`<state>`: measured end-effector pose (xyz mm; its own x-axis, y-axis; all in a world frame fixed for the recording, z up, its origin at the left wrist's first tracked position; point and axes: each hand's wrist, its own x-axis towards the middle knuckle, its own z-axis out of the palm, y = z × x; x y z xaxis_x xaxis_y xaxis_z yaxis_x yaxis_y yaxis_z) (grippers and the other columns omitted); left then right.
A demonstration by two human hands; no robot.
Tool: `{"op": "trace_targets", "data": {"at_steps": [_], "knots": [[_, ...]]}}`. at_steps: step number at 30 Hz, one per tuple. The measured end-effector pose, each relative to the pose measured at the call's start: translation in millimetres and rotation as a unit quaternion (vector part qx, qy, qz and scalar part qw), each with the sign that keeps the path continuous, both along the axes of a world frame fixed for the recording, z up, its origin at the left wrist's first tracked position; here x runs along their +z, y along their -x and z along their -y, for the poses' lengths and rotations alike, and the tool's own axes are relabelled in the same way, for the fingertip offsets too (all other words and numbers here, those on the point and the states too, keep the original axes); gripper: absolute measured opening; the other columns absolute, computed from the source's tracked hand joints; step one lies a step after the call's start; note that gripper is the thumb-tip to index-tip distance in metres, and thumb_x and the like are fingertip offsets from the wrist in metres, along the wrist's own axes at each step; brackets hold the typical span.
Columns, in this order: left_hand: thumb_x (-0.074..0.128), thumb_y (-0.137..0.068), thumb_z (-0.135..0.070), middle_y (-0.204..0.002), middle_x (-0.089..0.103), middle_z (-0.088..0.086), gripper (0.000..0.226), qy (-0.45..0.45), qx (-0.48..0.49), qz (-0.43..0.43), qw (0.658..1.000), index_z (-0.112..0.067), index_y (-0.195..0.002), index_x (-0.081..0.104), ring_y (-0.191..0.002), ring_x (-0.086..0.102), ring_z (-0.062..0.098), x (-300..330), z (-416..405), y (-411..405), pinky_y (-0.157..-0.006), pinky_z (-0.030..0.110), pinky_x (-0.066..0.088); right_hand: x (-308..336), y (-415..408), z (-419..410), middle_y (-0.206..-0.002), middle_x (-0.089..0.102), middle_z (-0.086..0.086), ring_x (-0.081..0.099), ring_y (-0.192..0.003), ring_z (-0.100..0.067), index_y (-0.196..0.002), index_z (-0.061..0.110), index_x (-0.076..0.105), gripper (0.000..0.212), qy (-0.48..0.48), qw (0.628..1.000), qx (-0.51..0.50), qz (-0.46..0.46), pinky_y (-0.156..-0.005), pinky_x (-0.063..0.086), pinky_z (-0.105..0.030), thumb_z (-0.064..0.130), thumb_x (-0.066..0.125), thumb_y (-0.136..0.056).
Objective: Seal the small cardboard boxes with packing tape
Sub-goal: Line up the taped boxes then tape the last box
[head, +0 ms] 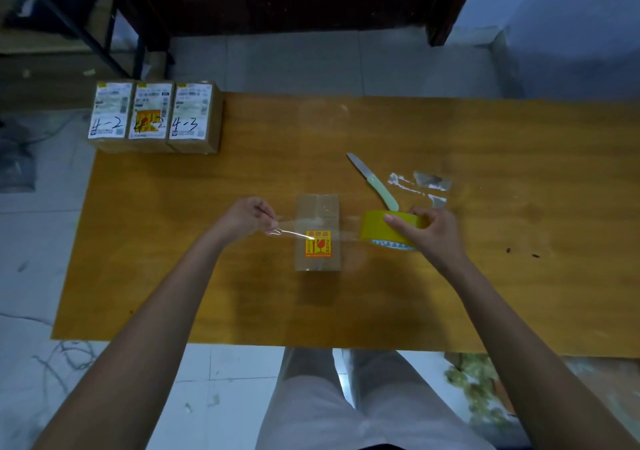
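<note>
Setting: dim room, pale tiled floor, dark wooden cabinet at frame top; work surface is a flat, smooth orange-brown wooden bench (485, 276).

Item 1: small brown cardboard box (317, 231) with a red-and-yellow fragile sticker, lying flat at frame centre, between both hands.

Item 2: yellow roll of clear packing tape (388, 231), right of the box. The right hand (429, 234) wraps curled fingers round it, likely as anchor.

Item 3: glossy clear tape strip (294, 229), drawn taut across the box top. The left hand (247, 217) pinches its free end.

Item 4: three labelled cardboard boxes (156, 117), upper left, side by side, apparently finished.

Item 5: pale green-handled knife (375, 182) and crumpled tape scraps (420, 186), right of centre, kept near for cutting.
</note>
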<state>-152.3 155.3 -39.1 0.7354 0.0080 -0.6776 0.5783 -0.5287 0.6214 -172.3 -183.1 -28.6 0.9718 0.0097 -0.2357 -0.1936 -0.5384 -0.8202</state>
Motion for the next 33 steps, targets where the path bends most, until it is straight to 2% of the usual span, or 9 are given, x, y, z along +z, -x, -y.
{"op": "trace_targets", "data": {"at_steps": [3, 6, 10, 15, 18, 21, 27, 30, 33], "knots": [[0.068, -0.085, 0.003, -0.074, 0.065, 0.010, 0.017, 0.007, -0.004, 0.000, 1.000, 0.000, -0.100, 0.059, -0.044, 0.057, -0.006, -2, 0, -3, -0.042, 0.007, 0.037, 2, -3, -1, -0.046, 0.042, 0.014, 0.038, -0.045, -0.003, -0.059, 0.030, 0.056, 0.043, 0.011, 1.000, -0.001, 0.001, -0.045, 0.025, -0.015, 0.069, 0.069, -0.069], [0.069, -0.085, 0.002, -0.070, 0.066, 0.008, 0.017, 0.018, -0.007, 0.000, 1.000, 0.000, -0.099, 0.060, -0.045, 0.057, -0.005, -6, 0, -5, -0.042, 0.008, 0.037, 1, -4, 1, -0.047, 0.043, 0.015, 0.041, -0.047, -0.002, -0.066, 0.027, 0.055, 0.044, 0.013, 1.000, -0.007, 0.000, -0.048, 0.028, -0.014, 0.069, 0.070, -0.068], [0.070, -0.085, 0.000, -0.073, 0.066, 0.008, 0.016, 0.020, -0.012, -0.005, 1.000, -0.003, -0.096, 0.059, -0.045, 0.058, -0.005, -10, 1, -6, -0.041, 0.008, 0.037, 1, -5, 2, -0.048, 0.033, 0.012, 0.031, -0.047, -0.005, -0.057, 0.023, 0.050, 0.048, -0.005, 1.000, 0.003, 0.000, -0.050, 0.023, -0.026, 0.063, 0.072, -0.071], [0.069, -0.086, 0.001, -0.074, 0.065, 0.008, 0.015, 0.014, -0.004, -0.006, 1.000, -0.004, -0.095, 0.058, -0.045, 0.059, -0.006, -17, 1, -6, -0.041, 0.007, 0.037, 2, -9, -3, -0.045, 0.047, 0.022, 0.046, -0.045, 0.003, -0.065, 0.038, 0.042, 0.041, 0.001, 1.000, -0.006, -0.015, -0.047, 0.032, -0.010, 0.065, 0.071, -0.070], [0.069, -0.086, 0.002, -0.073, 0.065, 0.007, 0.015, 0.014, 0.003, -0.006, 1.000, -0.008, -0.088, 0.057, -0.049, 0.059, -0.001, -25, 2, -5, -0.045, 0.009, 0.039, -2, -11, -4, -0.044, 0.040, 0.014, 0.037, -0.043, -0.003, -0.059, 0.033, 0.044, 0.044, -0.003, 1.000, 0.002, -0.015, -0.050, 0.026, -0.018, 0.065, 0.071, -0.071], [0.069, -0.085, 0.000, -0.074, 0.066, 0.004, 0.017, 0.014, 0.013, -0.006, 1.000, -0.012, -0.083, 0.056, -0.064, 0.063, 0.009, -34, 6, -2, -0.061, 0.016, 0.047, -8, -12, -4, -0.051, 0.034, 0.003, 0.032, -0.047, -0.010, -0.055, 0.022, 0.048, 0.053, -0.010, 1.000, 0.010, -0.015, -0.051, 0.023, -0.030, 0.067, 0.070, -0.071], [0.061, -0.082, 0.013, -0.063, 0.062, 0.001, 0.025, 0.002, 0.039, 0.008, 0.999, -0.010, -0.077, 0.053, -0.046, 0.058, 0.002, -50, 29, -1, -0.061, 0.023, 0.048, -23, -10, -2, -0.058, 0.050, 0.004, 0.044, -0.052, -0.008, -0.079, 0.009, 0.066, 0.051, 0.008, 0.999, -0.006, -0.049, -0.053, 0.031, -0.022, 0.059, 0.074, -0.073], [0.055, -0.076, 0.019, -0.068, 0.063, 0.002, 0.030, -0.005, 0.059, 0.002, 0.998, -0.010, -0.079, 0.052, -0.059, 0.060, 0.009, -56, 38, 0, -0.061, 0.023, 0.049, -29, -7, -5, -0.056, 0.045, -0.003, 0.041, -0.052, -0.011, -0.074, 0.004, 0.066, 0.050, 0.008, 0.999, -0.009, -0.051, -0.053, 0.028, -0.028, 0.054, 0.074, -0.075], [0.053, -0.081, 0.016, -0.072, 0.063, 0.004, 0.031, -0.005, 0.088, 0.020, 0.996, -0.015, -0.079, 0.051, -0.069, 0.058, 0.019, -65, 42, 5, -0.071, 0.032, 0.049, -36, -6, -10, -0.046, 0.040, 0.012, 0.038, -0.043, -0.002, -0.065, 0.022, 0.059, 0.037, 0.027, 0.998, -0.021, -0.048, -0.048, 0.026, -0.016, 0.054, 0.074, -0.074]]}}
